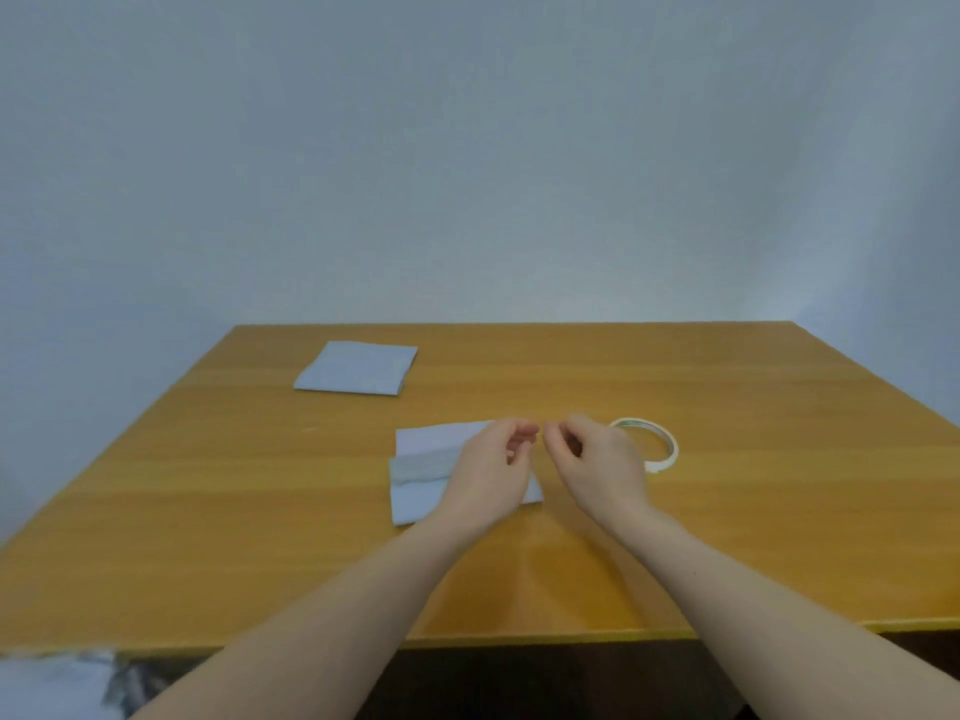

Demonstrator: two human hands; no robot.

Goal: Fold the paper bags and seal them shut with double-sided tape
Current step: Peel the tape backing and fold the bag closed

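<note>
A white paper bag lies flat at the table's middle, with a folded band across it; its right part is hidden under my left hand. My left hand hovers over the bag with its fingers curled and thumb near the fingertips. My right hand is just to the right, its fingers curled too, and the fingertips of both hands almost meet. Whether anything thin is pinched between them is too small to tell. A roll of double-sided tape lies flat on the table just behind my right hand. A second folded paper bag lies at the back left.
The orange wooden table stands against a plain pale wall. Its front edge runs just below my forearms. A crumpled grey-white thing shows at the bottom left, below the table edge.
</note>
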